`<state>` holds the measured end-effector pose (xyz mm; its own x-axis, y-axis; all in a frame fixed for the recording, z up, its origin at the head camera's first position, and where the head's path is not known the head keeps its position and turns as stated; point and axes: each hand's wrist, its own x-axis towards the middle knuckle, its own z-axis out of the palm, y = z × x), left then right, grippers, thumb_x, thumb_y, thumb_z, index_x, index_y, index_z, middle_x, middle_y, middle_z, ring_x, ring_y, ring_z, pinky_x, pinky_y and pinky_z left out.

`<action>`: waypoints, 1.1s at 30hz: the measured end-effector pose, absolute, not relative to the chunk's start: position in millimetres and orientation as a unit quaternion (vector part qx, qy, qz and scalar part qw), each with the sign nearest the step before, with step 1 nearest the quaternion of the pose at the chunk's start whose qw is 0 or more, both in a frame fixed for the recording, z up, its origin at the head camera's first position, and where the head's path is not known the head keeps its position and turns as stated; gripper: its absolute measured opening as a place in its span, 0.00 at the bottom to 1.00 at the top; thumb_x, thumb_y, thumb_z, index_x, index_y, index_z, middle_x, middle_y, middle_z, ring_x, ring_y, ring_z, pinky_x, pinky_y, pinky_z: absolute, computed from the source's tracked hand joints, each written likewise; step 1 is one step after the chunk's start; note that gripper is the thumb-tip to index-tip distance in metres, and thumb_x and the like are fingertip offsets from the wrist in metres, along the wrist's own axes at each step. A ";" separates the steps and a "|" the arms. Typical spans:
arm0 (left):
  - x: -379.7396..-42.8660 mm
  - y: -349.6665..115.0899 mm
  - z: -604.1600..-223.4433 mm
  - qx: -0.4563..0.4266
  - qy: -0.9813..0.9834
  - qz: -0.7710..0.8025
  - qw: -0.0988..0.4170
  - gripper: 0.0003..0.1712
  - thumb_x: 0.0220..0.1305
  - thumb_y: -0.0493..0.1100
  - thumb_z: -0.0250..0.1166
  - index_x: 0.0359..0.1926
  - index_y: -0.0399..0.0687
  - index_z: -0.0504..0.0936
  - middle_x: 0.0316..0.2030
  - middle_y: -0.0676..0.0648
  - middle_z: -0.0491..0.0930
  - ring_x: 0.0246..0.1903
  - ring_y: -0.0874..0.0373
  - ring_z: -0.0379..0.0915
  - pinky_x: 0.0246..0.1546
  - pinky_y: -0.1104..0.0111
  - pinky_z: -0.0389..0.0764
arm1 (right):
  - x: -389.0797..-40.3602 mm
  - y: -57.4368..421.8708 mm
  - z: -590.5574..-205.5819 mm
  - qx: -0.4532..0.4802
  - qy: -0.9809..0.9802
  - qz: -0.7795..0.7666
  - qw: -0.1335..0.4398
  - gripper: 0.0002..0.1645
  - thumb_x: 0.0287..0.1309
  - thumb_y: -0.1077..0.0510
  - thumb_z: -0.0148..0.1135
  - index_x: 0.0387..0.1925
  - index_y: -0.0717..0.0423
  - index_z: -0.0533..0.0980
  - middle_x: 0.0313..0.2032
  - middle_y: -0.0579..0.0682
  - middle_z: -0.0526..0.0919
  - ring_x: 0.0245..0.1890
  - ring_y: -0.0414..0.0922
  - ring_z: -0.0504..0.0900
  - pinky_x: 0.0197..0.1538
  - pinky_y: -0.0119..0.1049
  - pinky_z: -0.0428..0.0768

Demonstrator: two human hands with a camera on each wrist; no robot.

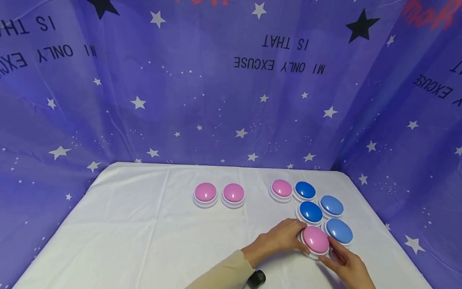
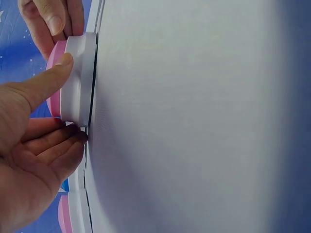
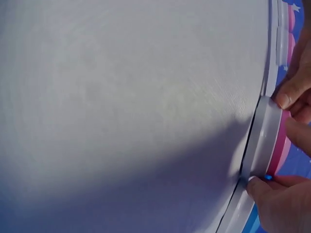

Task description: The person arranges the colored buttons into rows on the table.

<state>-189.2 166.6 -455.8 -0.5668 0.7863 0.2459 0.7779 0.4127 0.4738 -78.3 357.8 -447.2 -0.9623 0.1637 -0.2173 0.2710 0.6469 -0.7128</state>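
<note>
A pink dome push button [image 1: 315, 239] on a round white base sits at the front right of the white table, between both hands. My left hand [image 1: 285, 236] grips its left side; in the left wrist view the thumb [image 2: 63, 65] presses the white base [image 2: 77, 82] and the fingers curl at the opposite side. From the right, my right hand [image 1: 344, 263] holds the same button between thumb and index finger, its fingertips at the base. Directly behind it is a dark blue button [image 1: 311, 212], and a light blue button [image 1: 339, 230] stands close at its right.
Another light blue button [image 1: 331, 206], a dark blue button [image 1: 304, 190] and a pink button [image 1: 281, 188] stand farther back. Two pink buttons [image 1: 205, 193] stand side by side near mid-table. A small black object [image 1: 257, 277] shows by the left sleeve. Purple star-printed cloth [image 1: 216, 100] surrounds the table.
</note>
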 end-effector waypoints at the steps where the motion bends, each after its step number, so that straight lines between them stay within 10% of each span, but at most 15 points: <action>1: -190.1 166.6 -456.2 0.469 0.838 0.278 0.008 0.25 0.46 0.54 0.81 0.43 0.51 0.84 0.35 0.61 0.82 0.35 0.74 0.72 0.40 0.86 0.67 | -78.5 357.0 -447.6 0.117 0.908 -0.399 0.059 0.55 0.55 0.43 0.72 0.72 0.67 0.58 0.69 0.66 0.63 0.67 0.62 0.65 0.55 0.30 0.74; 8: -194.1 164.5 -455.3 0.478 0.833 0.279 0.000 0.23 0.49 0.55 0.79 0.43 0.52 0.85 0.35 0.63 0.82 0.34 0.75 0.70 0.40 0.88 0.66 | -80.6 349.2 -451.9 0.128 0.908 -0.398 0.018 0.50 0.57 0.48 0.72 0.72 0.67 0.59 0.67 0.67 0.64 0.66 0.60 0.66 0.52 0.19 0.69; 17: -191.9 161.3 -448.4 0.460 0.838 0.294 -0.006 0.19 0.50 0.52 0.79 0.42 0.51 0.88 0.31 0.61 0.84 0.29 0.74 0.68 0.32 0.87 0.64 | -88.7 339.0 -453.1 0.168 0.873 -0.458 0.015 0.49 0.59 0.56 0.71 0.74 0.66 0.55 0.71 0.68 0.59 0.69 0.61 0.60 0.56 0.31 0.68; 26: -192.3 144.9 -438.5 0.429 0.846 0.313 -0.042 0.23 0.47 0.57 0.79 0.43 0.53 0.88 0.30 0.64 0.83 0.28 0.75 0.68 0.30 0.86 0.64 | -87.3 327.7 -449.4 0.076 0.854 -0.507 -0.092 0.43 0.59 0.59 0.70 0.70 0.70 0.62 0.67 0.69 0.65 0.53 0.18 0.63 0.50 0.14 0.69; 33: -193.0 119.4 -419.9 0.406 0.842 0.347 -0.081 0.27 0.47 0.56 0.80 0.49 0.53 0.88 0.37 0.63 0.85 0.33 0.72 0.74 0.36 0.85 0.68 | -96.9 310.2 -433.5 -0.006 0.846 -0.515 -0.141 0.38 0.62 0.61 0.67 0.69 0.69 0.63 0.67 0.67 0.66 0.56 0.18 0.64 0.55 0.18 0.67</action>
<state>-193.0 119.4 -419.9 -0.6574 0.6272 0.4178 0.7395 0.4301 0.5179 -96.9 310.2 -433.5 -0.9601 0.1359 0.2444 -0.1546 0.4704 -0.8688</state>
